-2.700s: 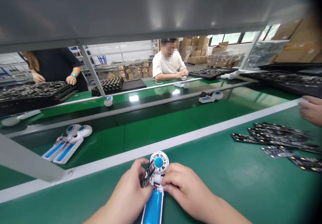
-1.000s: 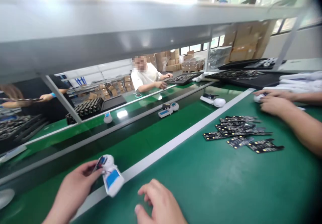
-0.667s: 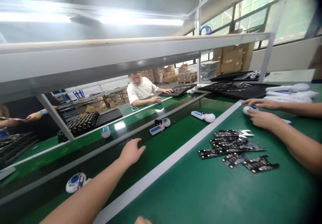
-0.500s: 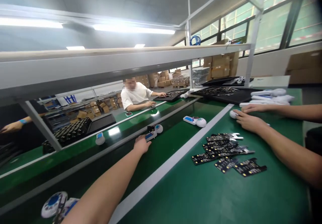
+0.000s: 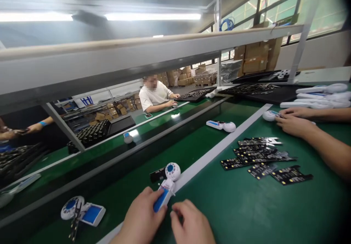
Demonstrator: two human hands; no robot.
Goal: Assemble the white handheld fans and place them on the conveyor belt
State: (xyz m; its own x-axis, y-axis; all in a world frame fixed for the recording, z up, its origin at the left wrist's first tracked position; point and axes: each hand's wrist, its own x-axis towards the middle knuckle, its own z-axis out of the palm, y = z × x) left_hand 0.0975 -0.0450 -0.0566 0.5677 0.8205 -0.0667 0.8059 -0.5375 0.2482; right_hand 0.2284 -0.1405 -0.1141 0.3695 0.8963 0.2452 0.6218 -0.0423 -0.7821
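My left hand (image 5: 145, 209) is closed around the handle of a white plastic device housing (image 5: 172, 171) with a round head and a blue inset panel. A dark circuit board (image 5: 157, 175) sticks out beside its head. Just right of the handle, my right hand (image 5: 190, 224) has loosely curled fingers, thumb and forefinger apart, with nothing visible in them. A similar housing (image 5: 94, 214) lies to the left on the dark green belt, with a black circuit board (image 5: 74, 224) across it. Another white housing (image 5: 229, 127) rests farther up the belt.
Several black circuit boards (image 5: 257, 156) lie on the green table (image 5: 246, 214) at right. Beside them a co-worker's hands (image 5: 294, 121) hold a white housing (image 5: 270, 115); more white housings (image 5: 323, 96) are stacked behind. A person in white (image 5: 155, 96) sits across the belt. A shelf beam (image 5: 137, 52) spans overhead.
My left hand has brought the housing nearer, toward the white strip at the belt's edge. My right hand has come into view beside it. The head view has shifted.
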